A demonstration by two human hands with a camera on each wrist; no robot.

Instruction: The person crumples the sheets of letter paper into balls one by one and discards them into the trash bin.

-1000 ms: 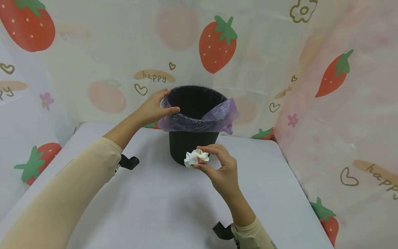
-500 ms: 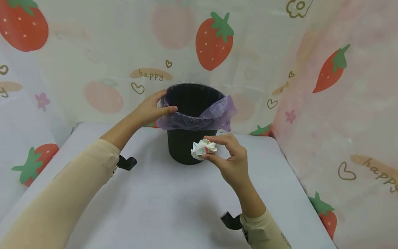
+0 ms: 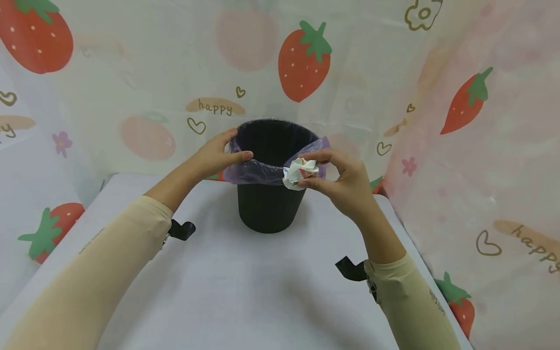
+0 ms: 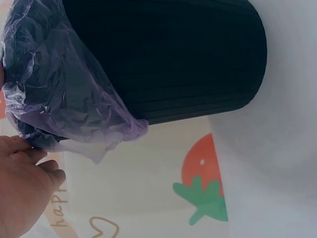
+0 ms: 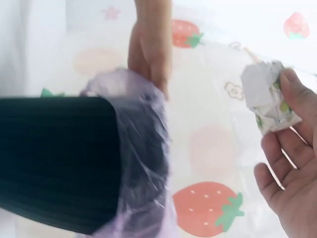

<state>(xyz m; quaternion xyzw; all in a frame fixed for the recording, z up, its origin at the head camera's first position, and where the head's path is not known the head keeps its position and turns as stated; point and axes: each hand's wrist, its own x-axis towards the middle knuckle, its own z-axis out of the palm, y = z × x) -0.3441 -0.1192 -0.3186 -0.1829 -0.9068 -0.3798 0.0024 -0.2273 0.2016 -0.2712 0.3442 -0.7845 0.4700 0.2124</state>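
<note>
A black trash can [image 3: 269, 209] stands on the table, its rim wrapped in a thin purple bin liner [image 3: 258, 173]. My left hand [image 3: 216, 154] grips the can's left rim, thumb over the near edge; in the left wrist view, the fingers of that hand [image 4: 25, 183] bend in at the bag-covered edge. Between thumb and fingertips, my right hand [image 3: 345, 180] pinches a crumpled piece of paper [image 3: 299, 173], white with coloured print. In the head view the paper overlaps the right front of the rim. The right wrist view has the paper [image 5: 270, 96] off to the side of the can's mouth.
A white cloth covers the table [image 3: 245, 291]. Close behind the can hangs a strawberry-print backdrop [image 3: 372, 58], which also runs along both sides. Black wrist-camera mounts [image 3: 352, 269] stick out from both sleeves.
My right hand has carried the paper up and to the right, from in front of the can's lower body to rim height. The left hand stays on the rim.
</note>
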